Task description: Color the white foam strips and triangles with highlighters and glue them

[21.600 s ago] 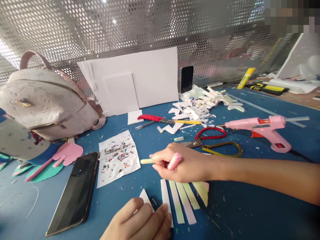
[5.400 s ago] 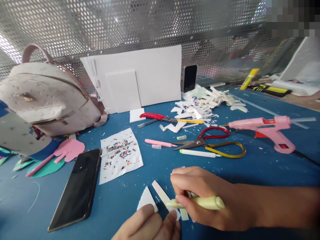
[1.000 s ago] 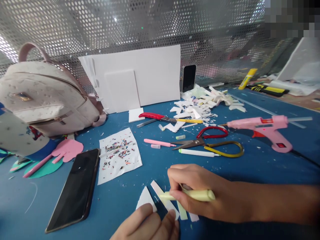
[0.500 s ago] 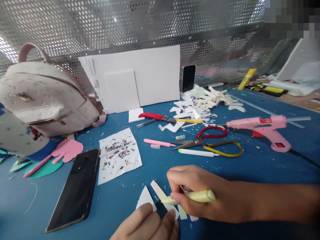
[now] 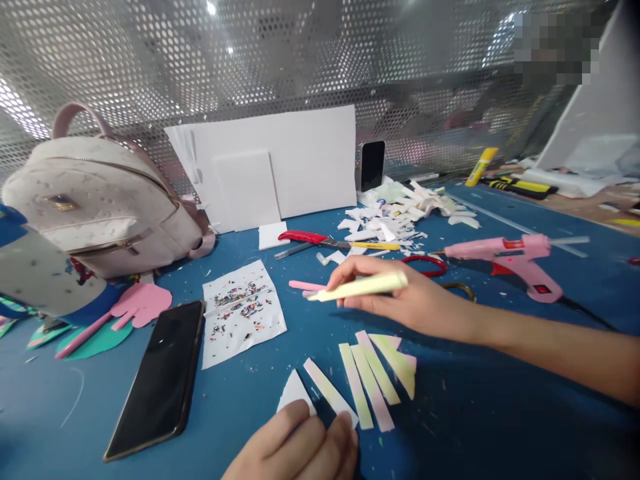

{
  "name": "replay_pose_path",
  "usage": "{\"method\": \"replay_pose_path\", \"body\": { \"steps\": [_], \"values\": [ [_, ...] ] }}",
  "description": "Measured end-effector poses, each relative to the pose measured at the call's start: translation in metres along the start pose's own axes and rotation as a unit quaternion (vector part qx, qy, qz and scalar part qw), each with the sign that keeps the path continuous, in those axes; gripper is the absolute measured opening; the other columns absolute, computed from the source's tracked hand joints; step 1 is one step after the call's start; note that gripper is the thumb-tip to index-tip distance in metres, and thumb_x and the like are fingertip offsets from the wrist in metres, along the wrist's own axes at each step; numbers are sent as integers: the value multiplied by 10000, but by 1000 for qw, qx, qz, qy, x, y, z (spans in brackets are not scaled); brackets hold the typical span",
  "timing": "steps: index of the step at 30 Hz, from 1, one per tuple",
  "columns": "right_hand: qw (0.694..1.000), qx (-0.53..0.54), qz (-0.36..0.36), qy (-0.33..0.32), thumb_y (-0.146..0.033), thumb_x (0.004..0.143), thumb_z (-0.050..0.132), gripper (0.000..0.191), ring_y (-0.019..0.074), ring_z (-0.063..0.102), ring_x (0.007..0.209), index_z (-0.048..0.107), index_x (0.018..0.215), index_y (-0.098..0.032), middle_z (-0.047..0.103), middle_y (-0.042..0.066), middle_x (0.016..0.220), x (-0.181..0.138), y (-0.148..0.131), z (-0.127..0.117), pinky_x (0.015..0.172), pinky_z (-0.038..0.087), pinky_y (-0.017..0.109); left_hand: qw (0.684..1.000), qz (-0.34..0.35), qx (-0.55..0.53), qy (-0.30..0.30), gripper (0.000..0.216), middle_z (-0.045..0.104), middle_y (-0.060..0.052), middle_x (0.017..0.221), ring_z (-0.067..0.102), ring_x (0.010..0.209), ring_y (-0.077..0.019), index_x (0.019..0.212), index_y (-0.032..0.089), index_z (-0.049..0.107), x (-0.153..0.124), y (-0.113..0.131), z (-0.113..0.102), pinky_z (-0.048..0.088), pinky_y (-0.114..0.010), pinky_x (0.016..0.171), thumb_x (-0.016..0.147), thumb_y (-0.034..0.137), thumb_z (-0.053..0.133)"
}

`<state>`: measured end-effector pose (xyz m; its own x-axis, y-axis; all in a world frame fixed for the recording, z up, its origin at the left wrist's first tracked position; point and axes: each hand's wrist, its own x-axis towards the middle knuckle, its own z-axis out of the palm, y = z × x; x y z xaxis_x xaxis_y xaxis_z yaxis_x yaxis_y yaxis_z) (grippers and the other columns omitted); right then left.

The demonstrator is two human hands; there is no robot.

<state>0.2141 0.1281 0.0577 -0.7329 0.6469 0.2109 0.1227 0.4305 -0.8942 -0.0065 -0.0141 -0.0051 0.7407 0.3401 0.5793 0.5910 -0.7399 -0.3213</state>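
Note:
My right hand [image 5: 400, 297] holds a pale yellow marker [image 5: 360, 287], raised above the blue table [image 5: 500, 413], its tip pointing left near a pink marker [image 5: 303, 285]. My left hand [image 5: 295, 447] rests at the near edge, fingers closed and pressing down on a white paper piece [image 5: 295, 393]. Several paper strips [image 5: 370, 373], coloured yellow and pink, fan out between the hands. Scissors with red and yellow handles [image 5: 430, 265] lie partly hidden behind my right hand.
A black phone [image 5: 160, 377] lies at left by a white sheet with coloured bits [image 5: 240, 313]. A pink glue gun [image 5: 505, 257] sits at right. A bag [image 5: 100, 200], white boards [image 5: 280, 167], paper scraps [image 5: 395, 213], a red cutter [image 5: 305, 237] stand behind.
My right hand has lifted the yellow marker off the strips and moved away from me toward the pink marker, uncovering the strips. My left hand stays put.

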Motion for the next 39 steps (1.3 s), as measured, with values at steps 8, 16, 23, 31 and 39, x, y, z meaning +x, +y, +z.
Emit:
{"method": "replay_pose_path", "body": {
  "steps": [8,16,23,31,39],
  "values": [
    [931,-336,65,-125,-459,986,579,377,124,448,590,480,726,-204,561,-21,711,31,-3,-5,561,266,293,999,-9,-35,-2,372,792,40,1029,620,774,-115,1021,155,757,-1,2,-7,481,-311,834,1106,184,396],
    [912,-393,16,-121,-415,951,642,337,148,500,655,575,708,-191,652,28,754,53,-3,7,601,268,300,999,-7,-32,15,342,774,9,957,616,761,-126,1041,124,747,-2,2,-6,479,-326,838,1095,176,413],
    [916,-399,33,-29,-317,996,510,186,149,546,682,641,1049,-196,716,42,909,67,-17,-45,641,312,300,999,-22,-37,26,326,749,-1,911,615,772,-138,1024,128,752,-1,5,-4,466,-339,855,1086,181,436],
    [897,-427,79,-78,-216,898,547,213,179,591,767,715,1021,-171,732,96,1002,62,14,-47,629,326,294,999,-27,-28,24,335,773,-2,967,628,784,-131,1025,140,749,-1,3,-3,464,-336,859,1094,189,425],
    [869,-469,100,-126,-264,847,626,113,163,571,674,724,824,-213,717,33,826,33,-2,-48,590,287,295,998,-55,-23,23,333,782,16,955,624,748,-124,1042,146,746,0,2,-2,454,-339,863,1093,171,418]
  ]
}}
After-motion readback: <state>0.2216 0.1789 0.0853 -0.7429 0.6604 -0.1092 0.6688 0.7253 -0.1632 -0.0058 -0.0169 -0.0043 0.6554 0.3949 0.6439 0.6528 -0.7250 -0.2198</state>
